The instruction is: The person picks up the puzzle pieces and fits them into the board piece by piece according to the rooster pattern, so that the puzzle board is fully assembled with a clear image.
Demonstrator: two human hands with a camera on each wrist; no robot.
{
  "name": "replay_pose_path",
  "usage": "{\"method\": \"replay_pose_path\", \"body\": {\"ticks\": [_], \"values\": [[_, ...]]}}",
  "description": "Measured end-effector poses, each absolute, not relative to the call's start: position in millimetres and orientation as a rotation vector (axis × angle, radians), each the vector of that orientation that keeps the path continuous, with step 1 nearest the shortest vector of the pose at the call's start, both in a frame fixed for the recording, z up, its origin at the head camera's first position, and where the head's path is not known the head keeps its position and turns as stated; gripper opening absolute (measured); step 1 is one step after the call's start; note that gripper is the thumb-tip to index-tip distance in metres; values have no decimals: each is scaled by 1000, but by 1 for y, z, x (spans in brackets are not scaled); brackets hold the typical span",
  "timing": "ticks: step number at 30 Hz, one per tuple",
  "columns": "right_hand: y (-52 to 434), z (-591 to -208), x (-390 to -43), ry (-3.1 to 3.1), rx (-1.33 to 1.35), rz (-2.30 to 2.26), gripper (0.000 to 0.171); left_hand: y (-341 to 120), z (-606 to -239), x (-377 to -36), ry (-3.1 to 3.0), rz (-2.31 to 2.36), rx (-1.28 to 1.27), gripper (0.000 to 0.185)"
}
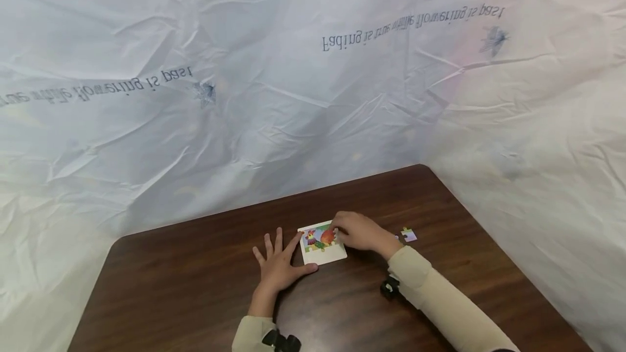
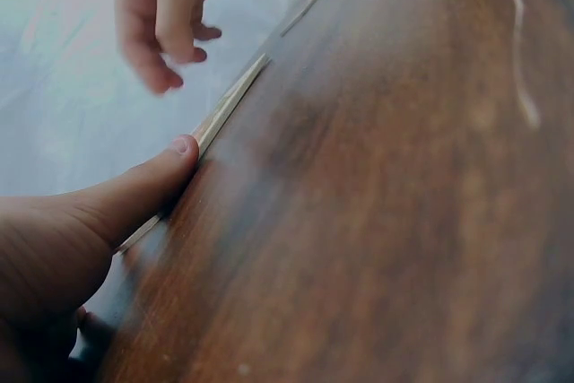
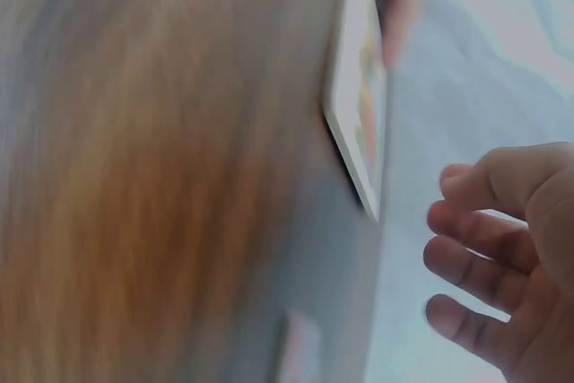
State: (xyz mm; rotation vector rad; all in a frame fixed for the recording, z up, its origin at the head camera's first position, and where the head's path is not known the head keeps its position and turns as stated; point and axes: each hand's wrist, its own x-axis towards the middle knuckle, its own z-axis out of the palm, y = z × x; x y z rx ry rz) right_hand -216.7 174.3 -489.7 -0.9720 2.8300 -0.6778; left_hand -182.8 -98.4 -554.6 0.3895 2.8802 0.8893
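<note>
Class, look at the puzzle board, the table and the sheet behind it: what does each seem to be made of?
Puzzle board: probably cardboard, a thin pale slab with a printed face, layered at the edge.
Table: dark brown wood or wood-look laminate, grained, slightly glossy.
Sheet: likely thin plastic film or light cloth, whitish, creased, with printed text.

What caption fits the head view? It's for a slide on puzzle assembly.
Left hand flat beside a small puzzle board, right hand over its edge; loose piece nearby.
</note>
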Motion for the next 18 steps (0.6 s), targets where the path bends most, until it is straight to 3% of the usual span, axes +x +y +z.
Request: {"method": "replay_pose_path", "body": {"ticks": [10, 18], "values": [[239, -476, -206, 2874, -740, -620, 22, -100, -555, -185, 2888, 891, 395, 103], [242, -491, -196, 2851, -890, -511, 9, -98, -554, -185, 2890, 879, 390, 102]]}}
